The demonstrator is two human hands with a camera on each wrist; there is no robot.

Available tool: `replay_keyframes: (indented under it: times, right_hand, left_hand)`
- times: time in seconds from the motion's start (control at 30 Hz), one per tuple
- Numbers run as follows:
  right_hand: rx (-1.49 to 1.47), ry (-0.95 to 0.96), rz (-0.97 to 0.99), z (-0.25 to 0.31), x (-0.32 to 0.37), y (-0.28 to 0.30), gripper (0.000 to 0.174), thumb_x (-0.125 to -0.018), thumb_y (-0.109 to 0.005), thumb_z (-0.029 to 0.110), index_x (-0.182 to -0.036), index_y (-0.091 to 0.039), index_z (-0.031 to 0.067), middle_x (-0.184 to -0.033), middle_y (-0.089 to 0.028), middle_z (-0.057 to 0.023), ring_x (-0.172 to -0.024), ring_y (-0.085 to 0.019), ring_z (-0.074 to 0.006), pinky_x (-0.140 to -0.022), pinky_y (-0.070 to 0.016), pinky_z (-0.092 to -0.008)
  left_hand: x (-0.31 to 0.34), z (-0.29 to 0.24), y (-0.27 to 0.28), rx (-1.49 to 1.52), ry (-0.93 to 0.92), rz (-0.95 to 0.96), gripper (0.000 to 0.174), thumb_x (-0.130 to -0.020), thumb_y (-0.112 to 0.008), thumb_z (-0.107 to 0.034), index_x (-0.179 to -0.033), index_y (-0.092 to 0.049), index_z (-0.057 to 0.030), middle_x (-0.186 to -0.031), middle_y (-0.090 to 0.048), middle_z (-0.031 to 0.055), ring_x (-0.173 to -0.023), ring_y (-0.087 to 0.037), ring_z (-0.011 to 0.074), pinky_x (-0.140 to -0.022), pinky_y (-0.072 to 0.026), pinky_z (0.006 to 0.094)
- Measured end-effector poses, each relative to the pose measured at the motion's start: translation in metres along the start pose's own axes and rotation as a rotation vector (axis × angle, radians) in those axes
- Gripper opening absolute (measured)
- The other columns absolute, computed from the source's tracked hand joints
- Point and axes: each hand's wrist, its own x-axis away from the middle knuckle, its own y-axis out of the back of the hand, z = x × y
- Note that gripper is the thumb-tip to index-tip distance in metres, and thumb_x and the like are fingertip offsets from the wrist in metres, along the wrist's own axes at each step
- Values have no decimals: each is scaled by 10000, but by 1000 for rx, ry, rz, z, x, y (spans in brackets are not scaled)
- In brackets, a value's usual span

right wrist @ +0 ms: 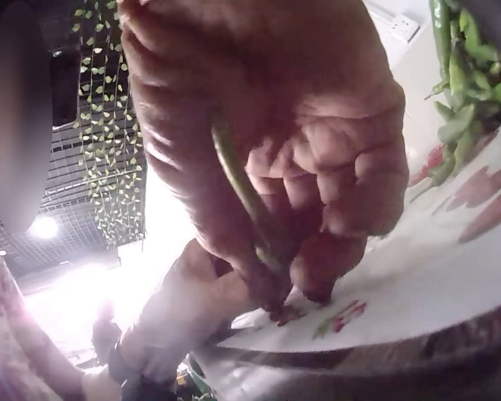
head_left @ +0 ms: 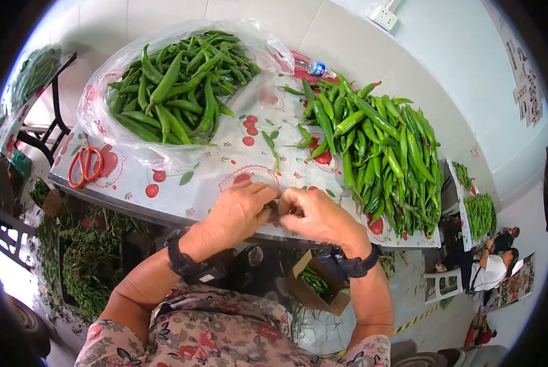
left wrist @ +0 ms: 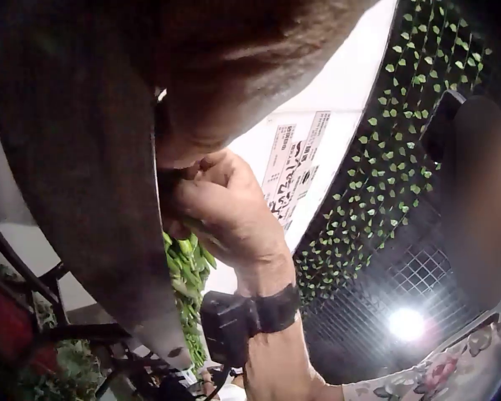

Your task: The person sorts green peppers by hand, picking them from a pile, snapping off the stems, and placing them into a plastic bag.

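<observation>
Both hands meet at the table's front edge in the head view. My right hand [head_left: 316, 214] has curled fingers; in the right wrist view its thumb and fingers pinch a thin green chili pepper [right wrist: 238, 180] lying along the thumb. Fingertips of my left hand [head_left: 237, 211] come right up to the right hand's; I cannot tell whether they pinch anything. Just beyond the hands, a few loose peppers [head_left: 271, 147] lie on the cherry-print tablecloth [head_left: 225, 168]. To the right spreads a large pile of green peppers [head_left: 384, 147].
A clear plastic bag [head_left: 93, 110] full of green peppers stands back left. Red-handled scissors [head_left: 85, 166] lie near the left table edge. A plastic bottle [head_left: 315, 67] lies at the back. Below the table is a cardboard box [head_left: 307, 293] with peppers. People sit far right.
</observation>
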Motion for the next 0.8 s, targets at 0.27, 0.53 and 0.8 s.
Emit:
replay_keyframes:
  times: [0.27,0.53,0.8]
  right_hand:
    - [628,-256,-623,-86,13,50,250,-762,-658,133,-991,-605,46,-921,-659,-198,-844,-645,-357,-744,-507,-446]
    - [592,-472,-511,-86,16,48,374,-767,-620,139,-1128,-554,70,-910,-661,-207,-841,-641,-380,-766,-493,-458]
    - [186,-423,-627,-86,29,45,448,-831,-525,148,-1271,-463,89,-888,-663,-199,-822,-636,-387,-765,-476,-446]
  left_hand:
    - [1,0,4,115,141,-150,281,-782,-616,-9,-1063,-597,-14,-834,-625,122,-689,-611,271,-643,-494,342]
    - [-2,-6,20,310,407,-67,210,-867,-573,-53,-1065,-572,17,-811,-625,104,-655,-591,138,-635,-489,289]
    - [1,3,11,540,402,-139,229,-896,-531,-54,-1108,-536,31,-822,-604,56,-558,-517,76,-517,-440,236]
